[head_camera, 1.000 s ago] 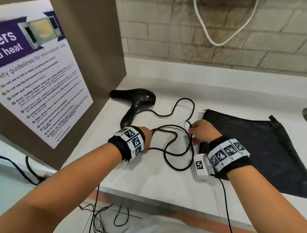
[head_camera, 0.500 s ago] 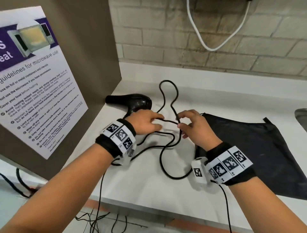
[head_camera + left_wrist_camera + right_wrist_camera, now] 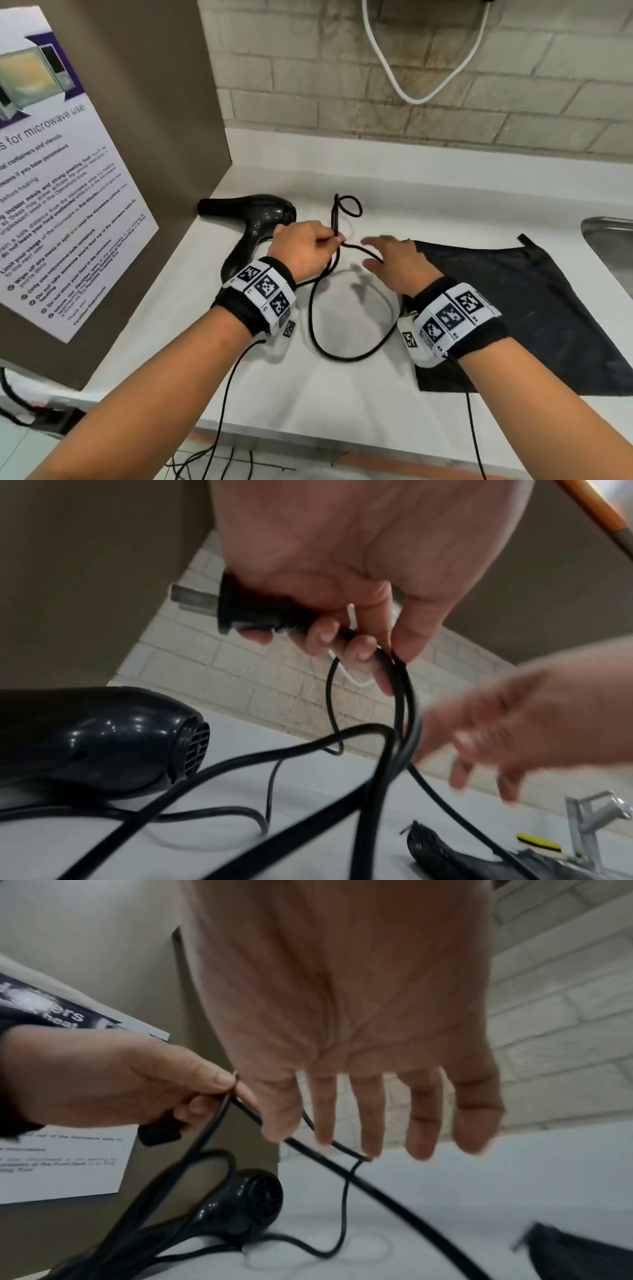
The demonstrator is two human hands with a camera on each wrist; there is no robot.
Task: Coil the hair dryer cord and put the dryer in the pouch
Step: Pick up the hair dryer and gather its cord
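Observation:
A black hair dryer (image 3: pixel 253 219) (image 3: pixel 103 737) (image 3: pixel 240 1204) lies on the white counter (image 3: pixel 342 394) at the back left. Its black cord (image 3: pixel 346 353) (image 3: pixel 377 791) (image 3: pixel 394 1196) loops over the counter between my hands. My left hand (image 3: pixel 305 248) (image 3: pixel 329 610) holds the plug (image 3: pixel 250 610) in its curled fingers and pinches gathered cord strands, raised just above the counter. My right hand (image 3: pixel 394 263) (image 3: pixel 359 1110) hovers beside it with straight, spread fingers and holds nothing. The black pouch (image 3: pixel 513 308) (image 3: pixel 445 856) lies flat to the right.
A brown panel with a microwave notice (image 3: pixel 58 192) stands at the left. A brick wall with a hanging white cable (image 3: pixel 411 96) is behind. A steel sink (image 3: pixel 613 246) and tap (image 3: pixel 589 818) are at the far right. Thin sensor wires (image 3: pixel 222 411) trail off the counter's front edge.
My right hand let go of the cord and spread its fingers. My left hand now pinches the gathered strands, and the tall loop behind has shrunk into a small one.

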